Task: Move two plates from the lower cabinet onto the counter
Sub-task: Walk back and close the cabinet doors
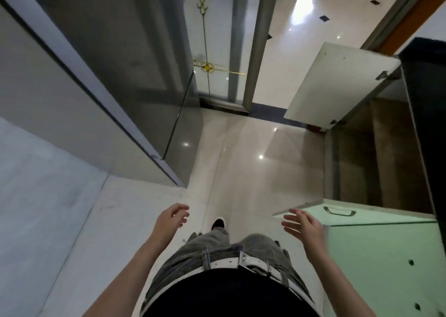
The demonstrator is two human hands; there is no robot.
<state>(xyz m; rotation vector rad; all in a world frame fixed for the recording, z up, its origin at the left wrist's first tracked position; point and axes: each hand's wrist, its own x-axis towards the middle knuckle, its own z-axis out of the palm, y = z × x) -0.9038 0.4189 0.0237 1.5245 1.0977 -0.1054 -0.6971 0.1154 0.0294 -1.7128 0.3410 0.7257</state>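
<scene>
I look straight down at a tiled floor. On the right the lower cabinet (376, 152) stands with its two doors swung out: a white door (337, 85) at the far side and a pale green door (386, 256) at the near side. Its inside is dim and brown, and no plates show in it. The dark counter edge (424, 114) runs along the right border. My left hand (170, 219) hangs over the floor with loosely curled fingers, holding nothing. My right hand (303, 225) has straight spread fingers just left of the green door's top edge, holding nothing.
A grey appliance or cabinet front (101, 80) fills the left side. A glass sliding door with a gold ornament (207, 67) stands ahead. Glossy floor tiles (241, 167) lie between them. My own leg and shoe (218, 223) are below.
</scene>
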